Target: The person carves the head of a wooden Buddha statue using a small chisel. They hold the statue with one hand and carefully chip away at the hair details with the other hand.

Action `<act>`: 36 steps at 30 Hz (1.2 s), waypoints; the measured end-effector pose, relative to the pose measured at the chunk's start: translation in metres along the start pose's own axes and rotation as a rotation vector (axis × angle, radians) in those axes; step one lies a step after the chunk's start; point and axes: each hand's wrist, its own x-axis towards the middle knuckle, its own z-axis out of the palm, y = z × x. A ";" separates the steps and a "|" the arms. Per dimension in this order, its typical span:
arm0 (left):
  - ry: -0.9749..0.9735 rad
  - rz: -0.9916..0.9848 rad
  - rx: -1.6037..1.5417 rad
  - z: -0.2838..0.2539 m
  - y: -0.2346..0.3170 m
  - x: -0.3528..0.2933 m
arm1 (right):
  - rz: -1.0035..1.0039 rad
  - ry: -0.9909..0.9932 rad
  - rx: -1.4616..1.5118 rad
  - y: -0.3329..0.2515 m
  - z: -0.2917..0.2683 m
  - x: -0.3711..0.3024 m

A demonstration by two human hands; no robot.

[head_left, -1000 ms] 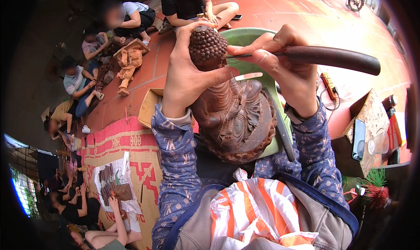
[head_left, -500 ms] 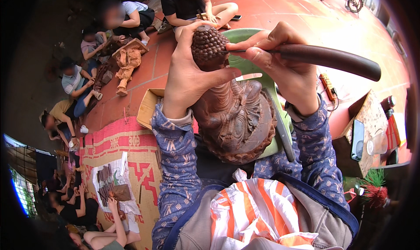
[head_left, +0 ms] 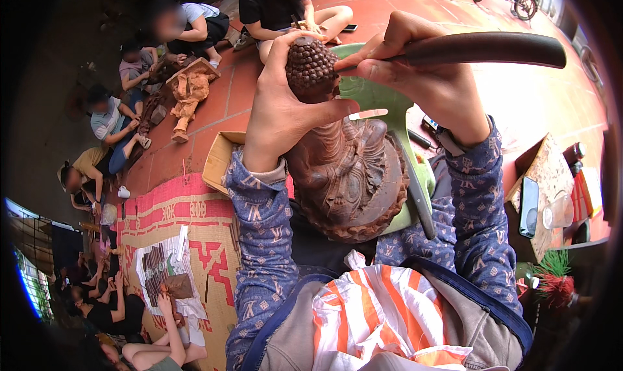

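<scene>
Where bare of matting, red floor tiles beyond the statue.

Red-patterned mat, white cup, phone, bicycle

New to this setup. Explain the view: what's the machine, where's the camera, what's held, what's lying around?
No machine here: just a person's two bare hands. The camera is the left of two fisheyes worn on that person's head, looking down, so straight edges bend near the rim.

The left hand grips the head of a dark carved seated figure. The right hand holds a tool with a long dark handle, its thin end at the side of the figure's head.

At right, a phone and a clear cup rest on a speckled surface. At left, dark slender pieces lie on white sheets over a patterned mat.
</scene>
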 end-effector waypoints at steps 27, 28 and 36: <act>0.027 0.096 -0.176 0.004 -0.003 0.001 | -0.302 0.274 -0.052 0.022 0.039 -0.028; 0.032 0.111 -0.159 0.004 -0.003 0.001 | -0.295 0.282 -0.058 0.020 0.040 -0.027; 0.025 0.101 -0.048 0.001 0.000 0.001 | -0.391 0.364 -0.286 0.014 0.055 -0.022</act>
